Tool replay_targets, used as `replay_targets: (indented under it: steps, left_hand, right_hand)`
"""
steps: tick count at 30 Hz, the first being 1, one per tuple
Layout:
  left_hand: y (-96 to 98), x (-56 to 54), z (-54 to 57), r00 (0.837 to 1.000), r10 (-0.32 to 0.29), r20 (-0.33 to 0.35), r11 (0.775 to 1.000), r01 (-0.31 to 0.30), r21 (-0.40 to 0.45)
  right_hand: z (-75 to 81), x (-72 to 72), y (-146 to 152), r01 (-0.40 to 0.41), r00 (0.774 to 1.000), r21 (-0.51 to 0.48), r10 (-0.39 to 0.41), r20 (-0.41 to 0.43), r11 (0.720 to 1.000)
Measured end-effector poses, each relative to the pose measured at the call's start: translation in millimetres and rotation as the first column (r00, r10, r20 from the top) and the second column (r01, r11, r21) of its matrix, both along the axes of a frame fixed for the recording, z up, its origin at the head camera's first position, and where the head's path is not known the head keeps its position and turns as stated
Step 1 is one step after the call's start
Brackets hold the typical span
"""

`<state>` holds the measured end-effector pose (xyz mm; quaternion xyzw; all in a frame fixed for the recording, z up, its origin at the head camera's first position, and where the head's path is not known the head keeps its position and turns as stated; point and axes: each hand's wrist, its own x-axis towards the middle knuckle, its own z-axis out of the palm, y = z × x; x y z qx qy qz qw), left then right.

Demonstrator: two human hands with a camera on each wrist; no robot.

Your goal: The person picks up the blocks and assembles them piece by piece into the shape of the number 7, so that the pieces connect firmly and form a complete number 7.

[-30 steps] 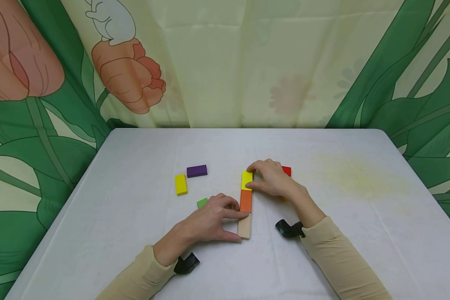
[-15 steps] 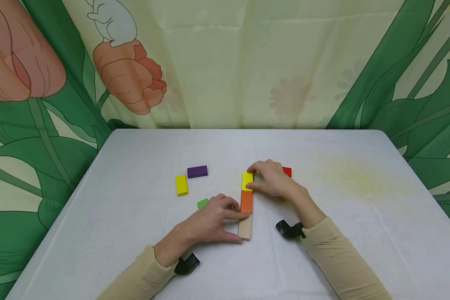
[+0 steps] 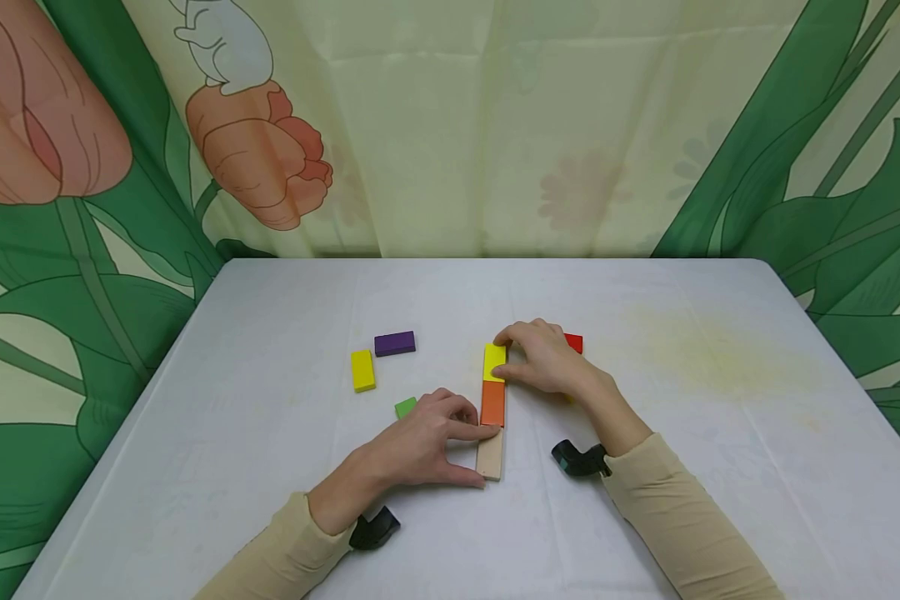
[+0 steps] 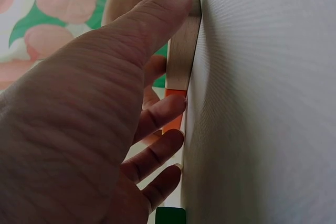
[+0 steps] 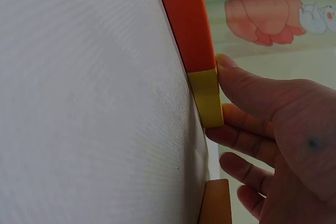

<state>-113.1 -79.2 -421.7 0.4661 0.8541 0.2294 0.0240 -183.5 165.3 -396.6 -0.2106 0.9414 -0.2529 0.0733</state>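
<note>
Three rectangular blocks lie end to end in a line running away from me in the head view: a plain wooden block [image 3: 489, 457] nearest, an orange block [image 3: 492, 404] in the middle, a yellow block [image 3: 492, 357] farthest. My left hand [image 3: 427, 439] pinches the wooden block from the left, thumb at its near end and index finger by its joint with the orange one. From the right, my right hand [image 3: 546, 358] holds the yellow block, thumb on its near part and index finger at its far end. The right wrist view shows the yellow block [image 5: 206, 98] butted against the orange block [image 5: 188, 22].
Left of the line lie a purple block [image 3: 394, 343], another yellow block [image 3: 362, 371] and a green block [image 3: 406, 407], partly hidden by my left hand. A red block [image 3: 573, 343] shows behind my right hand. Another orange block [image 5: 216, 203] lies beneath that hand's fingers.
</note>
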Motion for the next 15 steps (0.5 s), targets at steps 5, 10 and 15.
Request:
replay_targets:
  steps: [5, 10, 15]
  left_hand:
    - [0.6, 0.7, 0.0, 1.0, 0.0, -0.001, 1.0, 0.0, -0.001]
    - [1.1, 1.5, 0.5, 1.0, 0.005, 0.002, 1.0, -0.005, -0.01]
    - [1.5, 2.6, 2.5, 1.0, 0.017, 0.025, 0.999, -0.016, -0.032]
  right_hand:
    - [0.3, -0.1, -0.2, 0.003, 1.0, 0.008, -0.003, 0.005, 1.0]
    - [0.6, 0.0, 0.0, 0.006, 1.0, 0.011, -0.006, 0.012, 1.0]
    - [1.1, 0.5, -0.1, 0.001, 1.0, 0.014, -0.001, 0.01, 1.0]
